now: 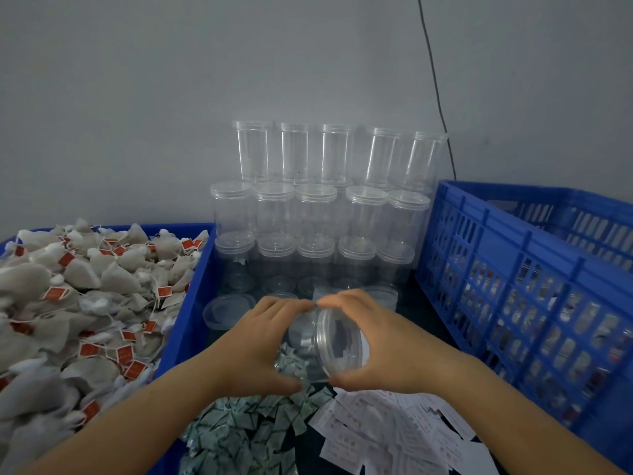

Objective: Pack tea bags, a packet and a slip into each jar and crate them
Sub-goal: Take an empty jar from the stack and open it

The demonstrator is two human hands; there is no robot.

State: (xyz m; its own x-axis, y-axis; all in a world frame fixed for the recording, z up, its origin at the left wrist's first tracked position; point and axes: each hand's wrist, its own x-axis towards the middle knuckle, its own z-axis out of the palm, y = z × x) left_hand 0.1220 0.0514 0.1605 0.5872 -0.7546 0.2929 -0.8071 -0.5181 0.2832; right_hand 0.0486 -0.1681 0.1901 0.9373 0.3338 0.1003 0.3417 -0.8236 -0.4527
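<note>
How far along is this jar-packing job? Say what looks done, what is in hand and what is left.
Done: the blue crate on the right already holds jars. In hand: the left hand holds a clear jar on its side and the right hand grips its lid; it looks empty. Left: a stack of empty jars, plus heaps of tea bags, packets and slips.

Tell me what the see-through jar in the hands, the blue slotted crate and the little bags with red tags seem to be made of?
The clear round jar looks like glossy transparent plastic: you see through its wall and lid. The blue slotted crate seems moulded rigid plastic, matt, with ribs and cut-outs. The beige tea bags with red tags look like soft fibrous filter mesh, crumpled, with probably paper tags on strings.
</note>
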